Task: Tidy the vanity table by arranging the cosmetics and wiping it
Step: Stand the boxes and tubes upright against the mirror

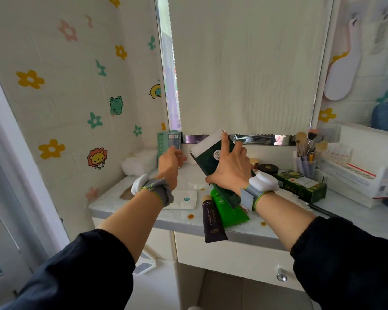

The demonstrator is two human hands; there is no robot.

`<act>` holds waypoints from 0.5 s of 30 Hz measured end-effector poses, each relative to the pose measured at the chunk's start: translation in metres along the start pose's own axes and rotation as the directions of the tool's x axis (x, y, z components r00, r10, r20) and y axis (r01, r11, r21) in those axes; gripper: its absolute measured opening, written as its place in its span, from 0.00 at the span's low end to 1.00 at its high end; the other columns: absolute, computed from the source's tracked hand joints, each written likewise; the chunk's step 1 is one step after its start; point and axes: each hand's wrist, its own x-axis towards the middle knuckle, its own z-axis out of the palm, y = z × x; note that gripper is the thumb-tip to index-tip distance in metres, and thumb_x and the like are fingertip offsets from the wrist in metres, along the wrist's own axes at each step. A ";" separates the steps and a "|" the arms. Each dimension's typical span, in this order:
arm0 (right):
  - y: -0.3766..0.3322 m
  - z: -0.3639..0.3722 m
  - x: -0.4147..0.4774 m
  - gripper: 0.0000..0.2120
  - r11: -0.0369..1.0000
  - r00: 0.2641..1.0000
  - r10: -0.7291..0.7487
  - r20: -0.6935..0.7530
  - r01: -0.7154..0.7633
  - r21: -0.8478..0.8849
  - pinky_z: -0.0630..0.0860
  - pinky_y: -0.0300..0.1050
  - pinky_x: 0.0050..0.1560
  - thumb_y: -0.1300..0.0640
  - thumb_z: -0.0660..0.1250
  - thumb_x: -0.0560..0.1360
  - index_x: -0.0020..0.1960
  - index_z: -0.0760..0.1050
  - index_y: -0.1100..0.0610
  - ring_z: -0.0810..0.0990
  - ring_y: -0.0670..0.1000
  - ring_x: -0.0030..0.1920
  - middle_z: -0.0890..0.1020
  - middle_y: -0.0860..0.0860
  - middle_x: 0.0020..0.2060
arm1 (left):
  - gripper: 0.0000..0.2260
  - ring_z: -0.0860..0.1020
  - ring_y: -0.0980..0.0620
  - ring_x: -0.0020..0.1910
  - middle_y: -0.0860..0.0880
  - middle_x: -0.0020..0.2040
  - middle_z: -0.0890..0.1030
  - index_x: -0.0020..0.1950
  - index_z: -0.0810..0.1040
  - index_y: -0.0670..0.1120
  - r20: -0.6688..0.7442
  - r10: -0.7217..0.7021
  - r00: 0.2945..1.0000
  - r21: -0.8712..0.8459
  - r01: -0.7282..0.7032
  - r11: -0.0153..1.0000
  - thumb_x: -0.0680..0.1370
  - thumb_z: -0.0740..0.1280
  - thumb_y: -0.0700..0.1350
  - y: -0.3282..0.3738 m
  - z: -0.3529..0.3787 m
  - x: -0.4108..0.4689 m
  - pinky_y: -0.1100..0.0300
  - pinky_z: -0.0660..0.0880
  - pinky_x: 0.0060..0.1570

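Observation:
My right hand [230,168] grips a stack of flat dark green sachets [207,161], tilted, above the middle of the white vanity table [182,217]. My left hand [171,161] reaches to the back left corner and touches a light green box [166,142] standing against the wall; whether its fingers curl round the box is blurred. Below the right hand lie a bright green tube [230,212] and a dark brown tube [212,220], which overhangs the front edge. A white sachet [184,199] lies flat near my left wrist. Orange spots [190,216] stain the tabletop.
A dark green carton [305,186] lies right of my right wrist. Behind it stand a cup of makeup brushes [306,153], two round jars [268,168] and a white organiser [354,175]. White pads [139,163] sit at the back left. A covered mirror [244,63] backs the table. A drawer knob [281,276] is below.

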 end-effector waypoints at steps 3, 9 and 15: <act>-0.002 0.003 0.000 0.64 1.000 1.000 -0.013 -0.010 0.013 -0.016 0.70 0.55 0.62 0.42 0.78 0.57 0.77 0.39 0.55 0.66 0.63 0.63 0.60 0.63 0.67 | 0.05 0.76 0.45 0.45 0.44 0.44 0.79 0.44 0.79 0.43 0.081 0.083 0.993 0.487 -0.112 0.866 0.75 0.63 0.40 -0.020 -0.012 0.011 0.55 0.72 0.45; -0.009 0.011 0.004 0.64 0.998 0.999 -0.036 -0.008 0.036 -0.048 0.69 0.55 0.62 0.42 0.78 0.58 0.78 0.39 0.55 0.66 0.63 0.63 0.60 0.64 0.68 | 0.29 0.73 0.43 0.64 0.44 0.65 0.74 0.72 0.65 0.48 0.435 -0.122 0.892 0.900 -0.434 0.038 0.72 0.71 0.41 -0.058 -0.031 0.019 0.52 0.71 0.62; -0.013 0.018 0.012 0.64 0.997 0.999 -0.053 0.003 0.053 -0.053 0.69 0.55 0.63 0.43 0.78 0.58 0.77 0.38 0.55 0.65 0.63 0.64 0.59 0.64 0.68 | 0.39 0.74 0.40 0.63 0.40 0.66 0.74 0.77 0.54 0.46 0.451 -0.341 0.825 0.815 -0.536 -0.220 0.71 0.71 0.37 -0.068 -0.034 0.030 0.50 0.71 0.59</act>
